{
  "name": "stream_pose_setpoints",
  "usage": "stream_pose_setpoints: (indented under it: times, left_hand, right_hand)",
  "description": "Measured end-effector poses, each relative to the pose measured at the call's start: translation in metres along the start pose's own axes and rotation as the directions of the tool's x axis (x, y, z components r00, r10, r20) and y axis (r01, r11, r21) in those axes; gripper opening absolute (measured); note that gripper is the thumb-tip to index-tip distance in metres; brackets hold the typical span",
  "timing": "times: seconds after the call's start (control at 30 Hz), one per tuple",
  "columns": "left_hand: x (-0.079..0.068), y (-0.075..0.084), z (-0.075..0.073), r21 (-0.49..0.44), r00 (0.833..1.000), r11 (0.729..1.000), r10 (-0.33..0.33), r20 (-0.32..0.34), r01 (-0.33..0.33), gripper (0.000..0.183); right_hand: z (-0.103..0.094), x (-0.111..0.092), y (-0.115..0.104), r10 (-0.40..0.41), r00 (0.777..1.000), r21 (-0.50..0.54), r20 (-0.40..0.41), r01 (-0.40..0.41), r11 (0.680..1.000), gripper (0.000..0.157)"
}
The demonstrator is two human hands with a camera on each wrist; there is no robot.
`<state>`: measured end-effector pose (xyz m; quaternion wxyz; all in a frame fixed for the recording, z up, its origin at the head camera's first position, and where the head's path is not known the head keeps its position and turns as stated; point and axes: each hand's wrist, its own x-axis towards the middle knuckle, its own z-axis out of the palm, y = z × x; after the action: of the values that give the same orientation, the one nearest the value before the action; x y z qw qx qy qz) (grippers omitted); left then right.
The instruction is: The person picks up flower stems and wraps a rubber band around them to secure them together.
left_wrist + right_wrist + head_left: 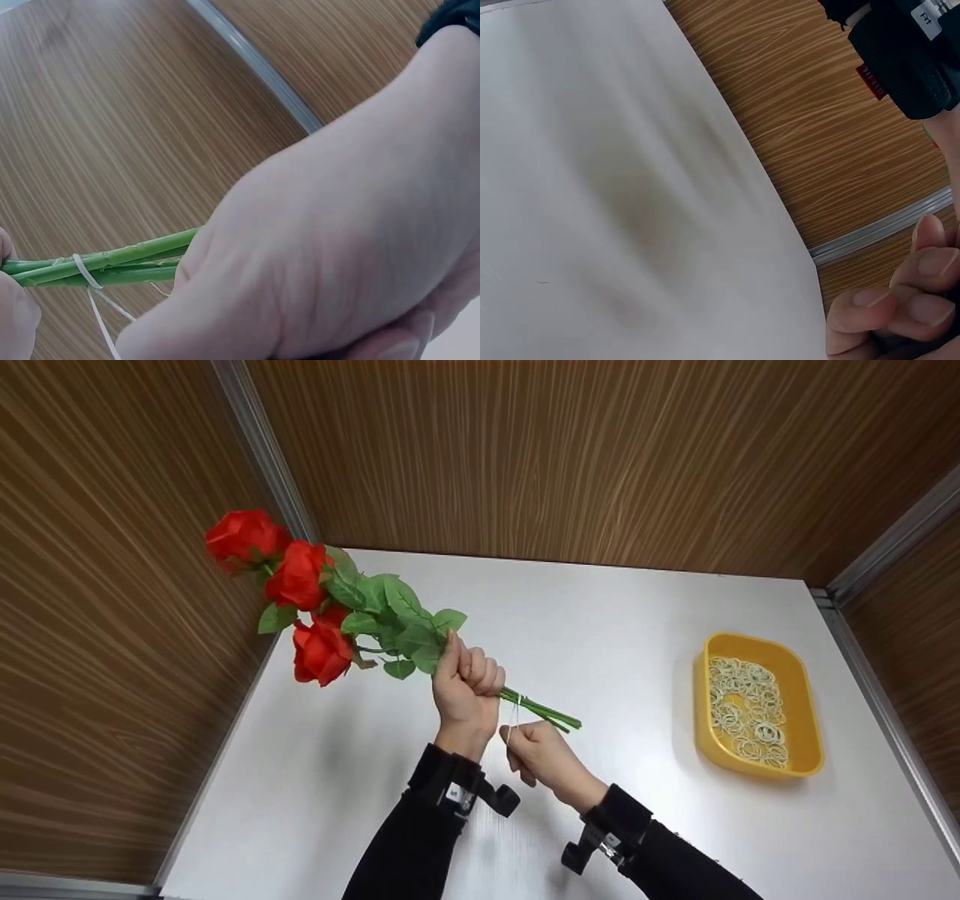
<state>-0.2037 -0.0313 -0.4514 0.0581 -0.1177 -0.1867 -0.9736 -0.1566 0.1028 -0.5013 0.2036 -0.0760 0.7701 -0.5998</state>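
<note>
Three red roses (300,577) with green leaves (397,630) are held above the table, blooms toward the upper left. My left hand (469,697) grips their stems below the leaves, its fingers curled round them. The bare green stems (551,712) stick out to the right of that fist. A thin white rubber band (86,271) circles the stems and is stretched down from them. My right hand (544,754) pinches its lower end just beneath the stems. Curled fingers (892,315) of the right hand show in the right wrist view.
A yellow bin (806,720) with many pale rubber bands (750,705) stands on the right of the white table (615,622). Brown wood-grain panels (540,457) rise at the back and sides, with metal strips (270,450) at the corners.
</note>
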Motion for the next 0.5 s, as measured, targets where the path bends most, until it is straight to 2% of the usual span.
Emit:
stream_pose_setpoints:
  times: [0.3, 0.5]
  left_hand:
    - [0.000, 0.001, 0.000, 0.050, 0.999, 0.998, 0.038, -0.034, -0.036, 0.052]
    - [0.000, 0.001, -0.001, 0.074, 0.998, 0.997, 0.042, -0.047, -0.038, 0.053]
  right_hand:
    - [0.000, -0.007, -0.012, 0.037, 0.999, -0.042, -0.001, -0.037, 0.998, 0.047]
    - [-0.001, -0.012, -0.020, 0.015, 0.999, -0.102, -0.037, -0.019, 0.995, 0.046]
